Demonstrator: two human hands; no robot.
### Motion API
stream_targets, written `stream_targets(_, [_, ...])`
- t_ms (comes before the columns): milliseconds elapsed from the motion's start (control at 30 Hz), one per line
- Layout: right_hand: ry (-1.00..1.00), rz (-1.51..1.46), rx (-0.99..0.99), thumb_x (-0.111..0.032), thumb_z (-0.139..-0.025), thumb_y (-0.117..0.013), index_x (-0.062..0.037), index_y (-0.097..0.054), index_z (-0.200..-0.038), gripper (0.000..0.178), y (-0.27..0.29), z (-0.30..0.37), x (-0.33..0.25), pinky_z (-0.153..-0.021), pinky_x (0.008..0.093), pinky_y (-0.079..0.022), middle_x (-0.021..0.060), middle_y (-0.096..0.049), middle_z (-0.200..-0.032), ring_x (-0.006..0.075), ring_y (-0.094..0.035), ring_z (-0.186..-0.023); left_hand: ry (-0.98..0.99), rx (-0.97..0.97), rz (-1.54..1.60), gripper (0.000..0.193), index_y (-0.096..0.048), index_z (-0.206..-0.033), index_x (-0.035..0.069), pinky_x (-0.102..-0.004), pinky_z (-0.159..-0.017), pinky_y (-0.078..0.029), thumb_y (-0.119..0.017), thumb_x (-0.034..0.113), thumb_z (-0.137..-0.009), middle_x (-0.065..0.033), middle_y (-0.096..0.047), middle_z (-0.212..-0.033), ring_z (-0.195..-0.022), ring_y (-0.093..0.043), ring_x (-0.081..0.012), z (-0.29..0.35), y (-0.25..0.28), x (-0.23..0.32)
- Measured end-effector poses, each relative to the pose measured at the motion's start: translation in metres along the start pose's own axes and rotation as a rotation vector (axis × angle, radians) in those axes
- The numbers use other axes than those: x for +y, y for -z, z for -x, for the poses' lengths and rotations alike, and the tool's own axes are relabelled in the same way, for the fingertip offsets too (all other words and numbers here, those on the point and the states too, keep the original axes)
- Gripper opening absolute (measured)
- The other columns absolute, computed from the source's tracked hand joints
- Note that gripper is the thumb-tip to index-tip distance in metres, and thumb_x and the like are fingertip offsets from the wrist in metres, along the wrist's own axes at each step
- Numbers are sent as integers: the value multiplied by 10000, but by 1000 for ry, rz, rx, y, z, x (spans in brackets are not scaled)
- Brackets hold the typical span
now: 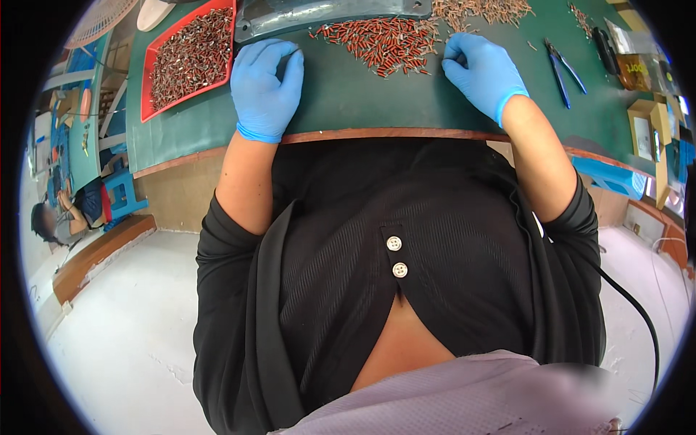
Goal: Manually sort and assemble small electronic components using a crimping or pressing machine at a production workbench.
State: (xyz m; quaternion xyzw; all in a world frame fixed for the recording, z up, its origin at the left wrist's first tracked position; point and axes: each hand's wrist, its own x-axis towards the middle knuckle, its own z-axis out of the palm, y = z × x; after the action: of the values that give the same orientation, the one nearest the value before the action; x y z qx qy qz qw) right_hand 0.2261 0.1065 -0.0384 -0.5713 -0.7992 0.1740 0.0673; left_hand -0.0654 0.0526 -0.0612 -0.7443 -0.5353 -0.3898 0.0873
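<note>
My left hand (266, 90), in a blue glove, is at the table's far left part, beside a red tray (147, 87) of small brown-red parts with metal ends. Its fingers are curled, thumb close to the fingertips; whatever they hold, if anything, is hidden. To the right, my right hand (484, 72), gloved likewise, has its thumb and forefinger drawn together at the edge of a loose pile of small red-brown parts (384, 45) with metal ends. Nothing can be made out between those fingers. Both wrists hang over the table's near side.
A dark grey metal plate or tray (326, 16) lies behind the pile. More tan parts (482, 10) spread at the back. Blue-handled pliers (562, 72) lie on the green tabletop (362, 109) at right, near a black-handled tool (604, 51). Another person (69, 217) is at far left.
</note>
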Motion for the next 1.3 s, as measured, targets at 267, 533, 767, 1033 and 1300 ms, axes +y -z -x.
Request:
stream_targets(267, [52,-1343,-92,-20,-870,-588,-21,-634,-993,132,5,24,-15,-671,229,-472,36,-639,-850,106,-578,-729,130,-195,441,152,-663,-945,13,-277,-749,-499,-664,35,-795,-94,-653,-897,-810,-630,-172,-7,7,69])
stream_targets(533, [16,-1648,-163,-52,-884,-591,-50,-644,-1018,144,-2,45,-40,-743,235,-481,49,-660,-916,123,-612,-820,357,-190,768,264,-636,-1042,16,-259,-719,-491,-695,66,-789,-45,-646,-900,-791,-595,-105,4,4,101])
stream_targets(767, [136,-1988,-232,-44,-912,-566,-54,-640,-1013,126,-15,62,-61,-823,274,-488,57,-661,-973,147,-615,-905,365,-119,754,256,-645,-1004,8,-239,-673,-489,-724,61,-766,-46,-649,-863,-726,-591,-99,6,14,117])
stream_targets(1033, [116,-1937,-169,-35,-916,-561,-27,-608,-1059,151,-15,75,-63,-810,273,-507,77,-658,-969,161,-633,-871,211,-6,655,124,-667,-907,12,-231,-606,-468,-683,2,-785,-56,-647,-801,-650,-572,-105,8,22,118])
stream_targets(1300, [156,-1552,-82,17,-913,-534,34,-588,-1089,186,-6,77,-53,-793,272,-524,114,-648,-970,167,-640,-845,184,-68,636,101,-664,-890,12,-235,-601,-461,-665,-7,-791,-51,-642,-783,-638,-557,-106,7,18,120])
